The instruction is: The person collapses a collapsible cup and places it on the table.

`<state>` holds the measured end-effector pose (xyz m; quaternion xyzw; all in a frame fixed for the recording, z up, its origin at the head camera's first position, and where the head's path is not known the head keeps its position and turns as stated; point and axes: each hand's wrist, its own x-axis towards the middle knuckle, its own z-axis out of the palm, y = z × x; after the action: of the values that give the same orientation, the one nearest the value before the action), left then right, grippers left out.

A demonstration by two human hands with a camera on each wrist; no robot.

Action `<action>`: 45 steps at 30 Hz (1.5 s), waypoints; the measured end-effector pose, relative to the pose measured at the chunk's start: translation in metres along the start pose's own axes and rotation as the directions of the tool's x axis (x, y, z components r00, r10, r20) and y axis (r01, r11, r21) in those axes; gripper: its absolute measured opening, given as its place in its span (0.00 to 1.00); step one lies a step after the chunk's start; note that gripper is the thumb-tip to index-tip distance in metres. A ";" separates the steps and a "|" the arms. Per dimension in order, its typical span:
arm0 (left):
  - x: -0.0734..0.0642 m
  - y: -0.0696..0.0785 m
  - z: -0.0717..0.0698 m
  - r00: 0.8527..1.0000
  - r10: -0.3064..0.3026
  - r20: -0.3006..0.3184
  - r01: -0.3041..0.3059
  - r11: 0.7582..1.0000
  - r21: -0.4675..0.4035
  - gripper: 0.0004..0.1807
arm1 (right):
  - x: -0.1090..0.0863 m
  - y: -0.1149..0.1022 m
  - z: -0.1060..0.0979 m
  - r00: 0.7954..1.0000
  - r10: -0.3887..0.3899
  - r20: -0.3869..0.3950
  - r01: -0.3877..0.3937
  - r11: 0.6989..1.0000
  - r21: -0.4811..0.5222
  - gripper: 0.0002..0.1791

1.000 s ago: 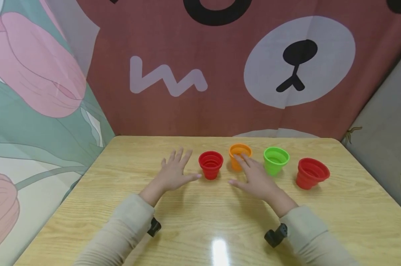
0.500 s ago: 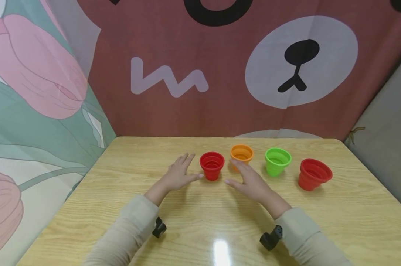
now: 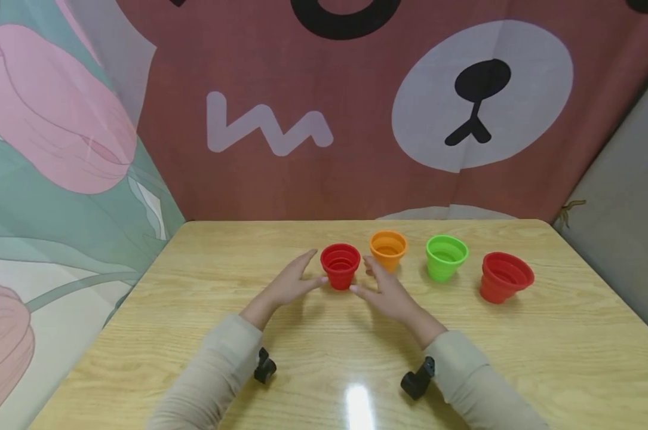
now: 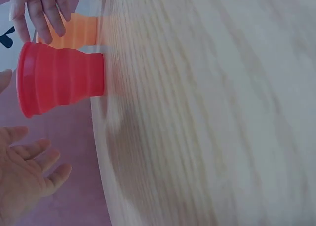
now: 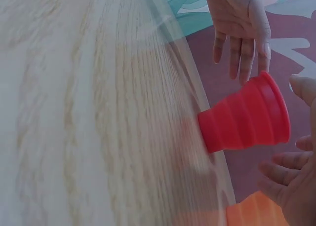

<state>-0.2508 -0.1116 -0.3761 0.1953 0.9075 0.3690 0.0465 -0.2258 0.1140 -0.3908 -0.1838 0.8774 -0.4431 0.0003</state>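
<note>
A pale wooden table stands before a reddish-brown cloth — pink tulips printed to its left. The leftmost red cup stands upright between 2 loosely spread hands — left hand and right hand just beside it, grasping nothing.

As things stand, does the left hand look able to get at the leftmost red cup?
Probably yes: the left hand is open right beside the leftmost red cup, and nothing visible stands between them.
</note>
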 end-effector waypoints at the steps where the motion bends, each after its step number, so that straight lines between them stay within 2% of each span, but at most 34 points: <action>1: 0.001 0.000 0.001 1.000 -0.005 -0.003 0.005 1.000 -0.004 0.39 | 0.001 0.000 0.001 1.000 0.011 -0.006 -0.011 1.000 0.010 0.41; 5: 0.002 0.000 0.004 1.000 -0.010 -0.020 0.010 0.999 -0.043 0.38 | 0.003 0.002 0.003 0.999 0.040 -0.015 -0.039 0.998 0.049 0.39; 13: 0.008 -0.001 0.011 0.999 -0.033 -0.027 0.031 0.997 -0.077 0.35 | 0.011 0.006 0.006 1.000 0.027 -0.015 -0.026 0.997 0.071 0.39; 21: 0.009 -0.002 0.015 1.000 -0.016 -0.009 0.015 0.996 -0.090 0.30 | 0.016 0.011 0.011 0.998 0.005 -0.056 0.000 0.997 0.076 0.33; 23: 0.009 -0.001 0.016 0.999 -0.038 -0.001 0.037 0.993 -0.111 0.30 | 0.018 0.012 0.012 0.998 0.008 -0.063 -0.003 0.997 0.080 0.32; 28: 0.008 0.001 0.017 0.999 -0.044 0.026 0.048 0.982 -0.184 0.31 | 0.019 0.011 0.015 0.996 0.050 -0.081 -0.042 0.994 0.099 0.30; 35: 0.008 0.003 0.017 0.999 -0.034 0.007 0.035 0.980 -0.196 0.30 | 0.020 0.008 0.015 0.993 0.057 -0.106 -0.049 0.996 0.076 0.30; 40: 0.006 0.006 0.015 1.000 -0.022 -0.017 0.018 0.977 -0.213 0.29 | 0.019 0.005 0.013 0.992 0.027 -0.121 -0.019 0.998 0.065 0.30; 45: 0.003 0.009 0.012 0.999 -0.012 -0.029 0.005 0.970 -0.241 0.29 | 0.016 0.001 0.010 0.989 -0.042 -0.140 0.049 0.998 0.046 0.25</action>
<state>-0.2480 -0.0969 -0.3780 0.1787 0.8574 0.4792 0.0575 -0.2395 0.1014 -0.3952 -0.1724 0.8595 -0.4765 -0.0666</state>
